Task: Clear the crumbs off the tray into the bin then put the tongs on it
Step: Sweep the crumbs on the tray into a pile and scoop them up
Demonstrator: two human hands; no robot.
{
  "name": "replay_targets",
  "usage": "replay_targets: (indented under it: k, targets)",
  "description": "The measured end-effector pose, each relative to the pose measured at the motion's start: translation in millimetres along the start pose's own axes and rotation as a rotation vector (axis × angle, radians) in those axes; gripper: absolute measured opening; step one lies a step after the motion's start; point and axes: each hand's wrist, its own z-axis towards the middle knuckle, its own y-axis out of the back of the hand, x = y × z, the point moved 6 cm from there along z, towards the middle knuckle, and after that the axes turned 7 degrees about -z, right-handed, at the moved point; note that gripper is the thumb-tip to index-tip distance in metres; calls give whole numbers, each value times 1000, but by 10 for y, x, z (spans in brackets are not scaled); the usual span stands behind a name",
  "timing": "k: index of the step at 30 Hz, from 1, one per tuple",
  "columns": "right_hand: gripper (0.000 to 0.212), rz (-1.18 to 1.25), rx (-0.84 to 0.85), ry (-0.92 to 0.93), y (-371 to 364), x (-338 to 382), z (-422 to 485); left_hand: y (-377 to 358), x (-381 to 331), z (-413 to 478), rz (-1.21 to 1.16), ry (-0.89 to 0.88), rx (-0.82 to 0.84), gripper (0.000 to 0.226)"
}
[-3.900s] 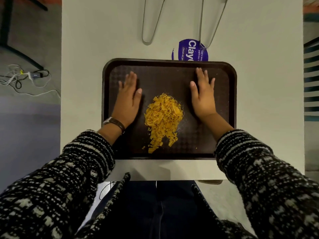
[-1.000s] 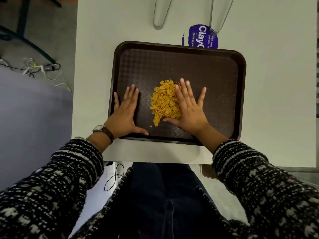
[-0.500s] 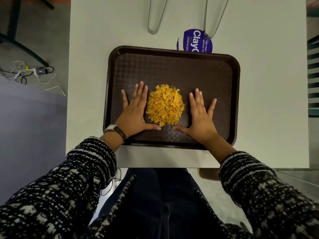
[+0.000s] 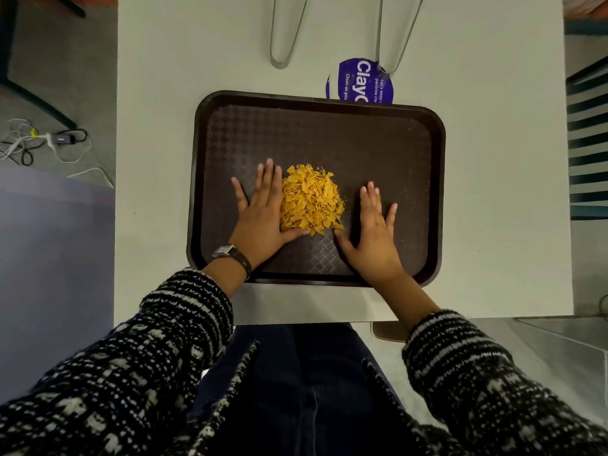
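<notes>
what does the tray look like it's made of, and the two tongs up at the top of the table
Tray: probably moulded plastic, dark brown and matte, with an embossed diamond texture and rounded raised rim. Tongs: likely polished metal, thin, pale and reflective, though clear plastic can't be excluded.

Even overhead light is glaring softly off the white table (image 4: 493,192); wide-angle distortion is bending edges, the sleeves blurring slightly.

**Both hands flat, palms down**

The left hand (image 4: 263,218) lies flat with fingers straight and together, thumb stretched toward the right. The right hand (image 4: 373,238) lies flat too, fingers slightly spread, thumb pointing left. Both forearms reach forward in patterned sleeves; a watch (image 4: 227,251) sits on the left wrist.
</notes>
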Motion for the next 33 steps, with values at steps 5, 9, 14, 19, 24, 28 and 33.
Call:
replay_targets:
  k: [5,9,14,19,24,28,33]
  targets:
    - [69,264,-85,-121,-49,180,27,19,-78,-19,-174,-85,-8,110]
    - [65,391,-130,-147,-137,423,87,63,-93,-100,-490,-47,-97,78]
    - [70,438,-168,-200,-214,602,195,-87,-244,-11,-460,86,-140,67]
    - [70,514,-101,-116,-294,663,257,-181,-334,24,-511,63,-170,75]
    - [86,698,-41,-100,-297,700,291,-248,-385,52,-745,94,-300,66]
    - [67,1128,-4,-257,-194,705,265,-235,-455,17,-1120,249,-427,57]
    - [36,1677,-40,-470,-104,641,251,-97,-554,-25,-1707,484,-613,36]
